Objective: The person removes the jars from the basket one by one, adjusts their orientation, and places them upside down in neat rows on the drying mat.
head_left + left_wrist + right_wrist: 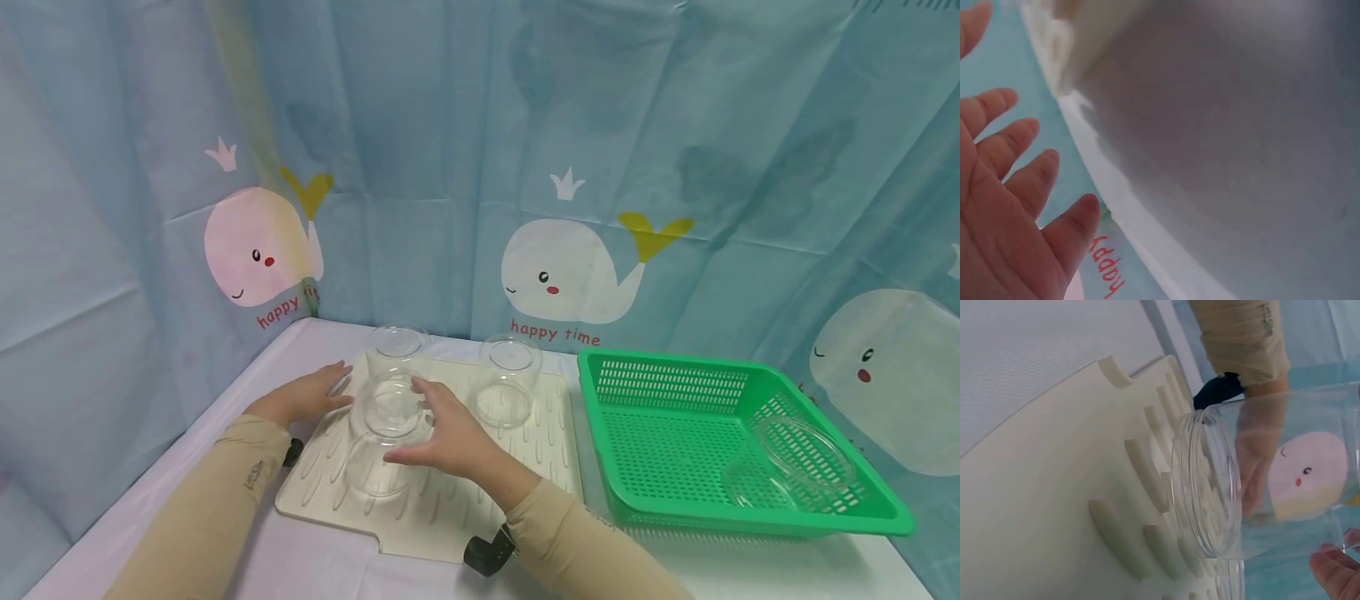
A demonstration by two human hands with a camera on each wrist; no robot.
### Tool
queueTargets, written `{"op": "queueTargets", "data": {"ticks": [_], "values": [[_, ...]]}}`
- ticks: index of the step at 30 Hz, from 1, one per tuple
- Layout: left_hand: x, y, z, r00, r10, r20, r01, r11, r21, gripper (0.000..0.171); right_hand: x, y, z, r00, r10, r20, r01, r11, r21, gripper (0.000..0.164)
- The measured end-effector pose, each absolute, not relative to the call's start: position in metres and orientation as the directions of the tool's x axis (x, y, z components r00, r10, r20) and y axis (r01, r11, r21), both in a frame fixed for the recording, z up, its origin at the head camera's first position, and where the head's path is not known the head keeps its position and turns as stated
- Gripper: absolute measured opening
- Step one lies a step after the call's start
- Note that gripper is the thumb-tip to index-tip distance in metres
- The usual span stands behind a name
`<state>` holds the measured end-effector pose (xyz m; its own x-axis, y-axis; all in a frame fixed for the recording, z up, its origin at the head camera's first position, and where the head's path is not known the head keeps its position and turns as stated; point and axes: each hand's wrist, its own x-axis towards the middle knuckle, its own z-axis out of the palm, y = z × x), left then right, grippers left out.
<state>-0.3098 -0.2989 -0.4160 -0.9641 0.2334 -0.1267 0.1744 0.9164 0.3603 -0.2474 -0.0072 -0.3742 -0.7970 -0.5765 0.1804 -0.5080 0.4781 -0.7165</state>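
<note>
A clear plastic jar [369, 471] stands mouth down on the cream drying mat [330, 500]. My right hand [461, 437] holds it from the right side, thumb in front and fingers toward the back. In the right wrist view, fingertips [1329, 565] meet the wall of the jar [1254, 537], whose threaded rim is at the mat. To the left of that jar, my left hand [303, 396] has its fingers spread and nothing in it; the left wrist view shows its loosely extended fingers [1029, 178]. Two more clear jars, one [400, 340] behind and another [504, 404] right, stand inverted.
A green plastic basket [600, 442] is to the right of the mat, with clear round plastic pieces [806, 454] in its right end. Whale-printed blue curtains [420, 208] hang behind and to the left of the white table [247, 575].
</note>
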Motion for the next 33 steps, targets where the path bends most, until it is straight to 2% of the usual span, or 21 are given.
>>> {"op": "queueTargets", "data": {"ticks": [7, 15, 21, 33], "values": [[-0.312, -0.302, -0.425, -0.946, 0.243, -0.214, 0.161, 0.926, 0.343, 0.077, -0.249, -0.010, -0.374, -0.786, -0.590, 0.185, -0.522, 0.472, -0.711, 0.103], [-0.311, -0.302, -0.428, -0.927, 0.218, -0.306, 0.082, 0.912, 0.401, 0.077, -0.250, -0.012, -0.373, -0.771, -0.617, 0.157, -0.531, 0.488, -0.692, 0.102], [-0.310, -0.302, -0.431, -0.926, 0.191, -0.327, 0.035, 0.902, 0.430, 0.075, -0.250, -0.017, -0.374, -0.750, -0.643, 0.157, -0.559, 0.488, -0.670, 0.101], [-0.311, -0.303, -0.434, -0.927, 0.193, -0.322, 0.033, 0.897, 0.440, 0.076, -0.254, -0.022, -0.375, -0.751, -0.636, 0.177, -0.580, 0.507, -0.637, 0.100]]}}
